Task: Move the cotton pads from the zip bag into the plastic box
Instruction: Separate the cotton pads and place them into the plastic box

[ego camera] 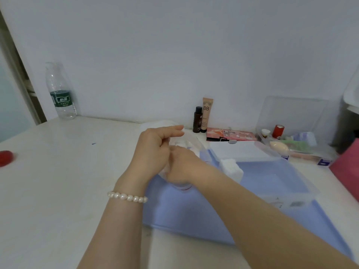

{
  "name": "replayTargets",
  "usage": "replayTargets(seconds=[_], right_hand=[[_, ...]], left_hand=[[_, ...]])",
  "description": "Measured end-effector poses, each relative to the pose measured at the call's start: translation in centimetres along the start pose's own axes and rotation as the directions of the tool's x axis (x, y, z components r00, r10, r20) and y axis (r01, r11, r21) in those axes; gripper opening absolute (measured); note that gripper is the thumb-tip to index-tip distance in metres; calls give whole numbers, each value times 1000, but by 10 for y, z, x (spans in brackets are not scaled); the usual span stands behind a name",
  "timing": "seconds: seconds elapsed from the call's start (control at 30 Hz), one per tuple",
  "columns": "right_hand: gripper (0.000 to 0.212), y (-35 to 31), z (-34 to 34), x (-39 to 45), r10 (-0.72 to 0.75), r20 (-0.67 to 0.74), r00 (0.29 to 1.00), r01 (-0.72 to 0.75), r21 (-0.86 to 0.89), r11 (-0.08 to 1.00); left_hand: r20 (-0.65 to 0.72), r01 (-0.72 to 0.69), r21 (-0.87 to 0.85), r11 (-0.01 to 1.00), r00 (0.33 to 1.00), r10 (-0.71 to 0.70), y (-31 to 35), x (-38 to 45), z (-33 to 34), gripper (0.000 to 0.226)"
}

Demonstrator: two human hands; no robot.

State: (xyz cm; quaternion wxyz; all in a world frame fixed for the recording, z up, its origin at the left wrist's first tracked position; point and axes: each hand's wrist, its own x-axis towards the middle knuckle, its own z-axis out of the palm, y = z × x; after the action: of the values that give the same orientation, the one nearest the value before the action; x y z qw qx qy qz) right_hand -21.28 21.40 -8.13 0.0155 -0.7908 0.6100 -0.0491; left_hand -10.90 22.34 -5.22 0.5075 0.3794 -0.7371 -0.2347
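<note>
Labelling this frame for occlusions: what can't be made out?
Head view:
- clear zip bag: mostly behind both hands; contents unclear.
- right hand: fingers hidden behind left hand; grip unclear.
- red object: cut by left edge.
- clear plastic box label: too small.

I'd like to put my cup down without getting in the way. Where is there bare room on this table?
The white tabletop is bare between the clear water bottle, the red object at the left edge and the hands. It is crowded on the right: the blue mat, clear plastic box and cosmetics organiser.
</note>
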Motion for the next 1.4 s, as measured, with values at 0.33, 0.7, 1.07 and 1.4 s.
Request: replayTargets(seconds=[0.33,0.7,1.07,1.4], right_hand=[[25,-11,-6,-11,106,-97,990,-98,79,992],[42,11,3,-65,-104,-294,950,37,-225,974],[34,22,3,-66,-116,-659,743,29,-142,989],[16,15,-15,-76,100,-667,738,-69,72,995]], left_hand=[[-16,0,15,1000,1000,0,0,0,1,43],[38,29,59,998,999,-31,5,-2,5,41],[67,33,104,994,997,-40,6,-2,8,44],[67,57,92,994,996,-64,9,-3,6,41]])
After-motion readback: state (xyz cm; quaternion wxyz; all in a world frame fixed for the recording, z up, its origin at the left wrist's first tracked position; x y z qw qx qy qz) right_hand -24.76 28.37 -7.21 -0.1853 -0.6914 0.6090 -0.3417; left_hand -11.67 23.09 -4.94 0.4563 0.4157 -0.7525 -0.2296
